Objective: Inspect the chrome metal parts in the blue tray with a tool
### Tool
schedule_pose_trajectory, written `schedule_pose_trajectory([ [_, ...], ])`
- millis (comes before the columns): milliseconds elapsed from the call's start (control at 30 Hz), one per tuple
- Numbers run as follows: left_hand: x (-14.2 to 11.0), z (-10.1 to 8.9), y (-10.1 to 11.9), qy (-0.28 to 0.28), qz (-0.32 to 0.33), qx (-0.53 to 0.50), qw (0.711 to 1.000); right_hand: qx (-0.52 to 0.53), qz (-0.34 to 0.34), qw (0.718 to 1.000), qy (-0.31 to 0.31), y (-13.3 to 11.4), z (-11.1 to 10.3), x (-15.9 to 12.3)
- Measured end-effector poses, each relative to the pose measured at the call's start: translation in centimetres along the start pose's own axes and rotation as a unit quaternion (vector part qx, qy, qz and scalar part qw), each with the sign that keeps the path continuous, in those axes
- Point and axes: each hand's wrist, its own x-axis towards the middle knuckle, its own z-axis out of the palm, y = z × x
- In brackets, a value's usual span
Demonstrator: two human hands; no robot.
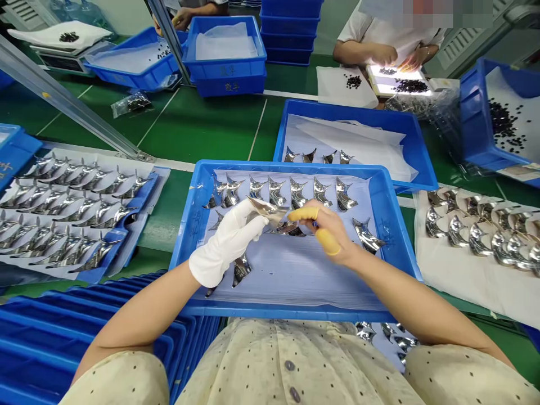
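cropped shirt [270, 360]; left hand [231, 241] partly hides metal piece [269, 210]

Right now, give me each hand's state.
Left hand: closed, holding a shiny metal piece.
Right hand: curled near that piece; whether it grips anything cannot be told.

From here I see a white glove [228, 242] on the left hand [233, 232], its cuff [206, 274] ending at the wrist, and yellow finger cots [327, 242] on the right hand [331, 222]. The cream blouse [244, 371] has scattered dark dots, short sleeves [124, 379], a gathered front and round, dark buttons [289, 365].
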Motion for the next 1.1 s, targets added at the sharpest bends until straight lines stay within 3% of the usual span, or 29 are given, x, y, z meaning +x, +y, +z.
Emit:
schedule_pose_trajectory([
  [100,0.5,-0.4,-0.1,-0.061,0.056,0.026,0.996,-0.036,0.044,0.998,0.022,-0.8,-0.9,0.5],
  [167,0.9,-0.6,-0.2,-0.11,0.099,0.064,0.987,-0.064,0.055,0.996,0.004,-1.5,-1.0,0.7],
  [267,1.4,-0.9,-0.6,-0.138,0.148,0.102,0.974,-0.073,0.041,0.996,-0.024,-2.3,-0.6,0.7],
  [767,1.3,-0.9,-2.3,-0.131,0.201,0.087,0.967,-0.108,0.032,0.989,-0.094,-3.0,0.3,-0.2],
  [1100,1.2,-0.9,-2.7,-0.13,0.217,0.103,0.962,-0.233,-0.005,0.967,-0.106,-2.4,0.6,-0.7],
])
